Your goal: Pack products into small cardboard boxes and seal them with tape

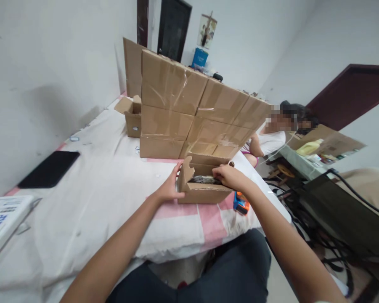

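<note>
A small open cardboard box (205,196) stands on the cloth-covered table in front of me. My left hand (170,185) grips its left side, thumb at the front corner and fingers along the side wall. Over the right end of the box, my right hand (229,174) reaches in with curled fingers. What those fingers pinch, if anything, is hidden. Inside the box lies a clear, shiny plastic-looking packet (203,179), partly covered by the front wall. An orange and blue toy-like object (241,203) rests beside the box, below my right wrist.
Stacked taped cartons (167,88) form a wall behind the box. Another open carton (133,124) stands at their left. A black flat device (49,169) and a white package (6,223) lie on the left. Someone in a white top (273,141) sits beyond the table's right edge.
</note>
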Demonstrator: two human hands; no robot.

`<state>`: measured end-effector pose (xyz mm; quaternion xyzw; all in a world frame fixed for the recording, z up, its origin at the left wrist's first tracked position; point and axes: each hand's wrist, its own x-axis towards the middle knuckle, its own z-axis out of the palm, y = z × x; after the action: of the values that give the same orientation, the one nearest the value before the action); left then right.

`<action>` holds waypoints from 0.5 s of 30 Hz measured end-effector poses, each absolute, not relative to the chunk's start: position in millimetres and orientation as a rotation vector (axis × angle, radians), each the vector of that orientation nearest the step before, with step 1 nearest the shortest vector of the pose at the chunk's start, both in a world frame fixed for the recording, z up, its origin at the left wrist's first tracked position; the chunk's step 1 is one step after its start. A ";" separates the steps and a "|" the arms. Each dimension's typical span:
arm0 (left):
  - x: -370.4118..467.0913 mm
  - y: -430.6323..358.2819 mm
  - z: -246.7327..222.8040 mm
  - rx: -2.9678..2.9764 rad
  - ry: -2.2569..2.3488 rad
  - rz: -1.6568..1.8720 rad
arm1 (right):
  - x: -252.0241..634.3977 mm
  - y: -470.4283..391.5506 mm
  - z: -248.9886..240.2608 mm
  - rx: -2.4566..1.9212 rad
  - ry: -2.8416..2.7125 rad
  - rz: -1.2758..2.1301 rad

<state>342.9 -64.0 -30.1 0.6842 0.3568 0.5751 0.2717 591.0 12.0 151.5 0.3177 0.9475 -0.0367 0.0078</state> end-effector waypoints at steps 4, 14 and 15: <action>342.7 -65.3 -31.3 1.881 0.993 1.503 | 623.0 -8.4 162.1 0.974 3.171 -0.402; 346.3 -79.1 -10.0 2.020 1.126 1.409 | 674.0 -14.7 50.6 1.583 3.569 -1.384; 349.5 -79.5 -8.4 1.976 1.125 1.457 | 670.6 -15.7 41.5 1.518 3.582 -1.421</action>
<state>349.5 -79.5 -8.4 0.7142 0.4063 0.5263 0.2187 670.6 -15.7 41.5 0.3216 0.7589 -0.3010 -0.4796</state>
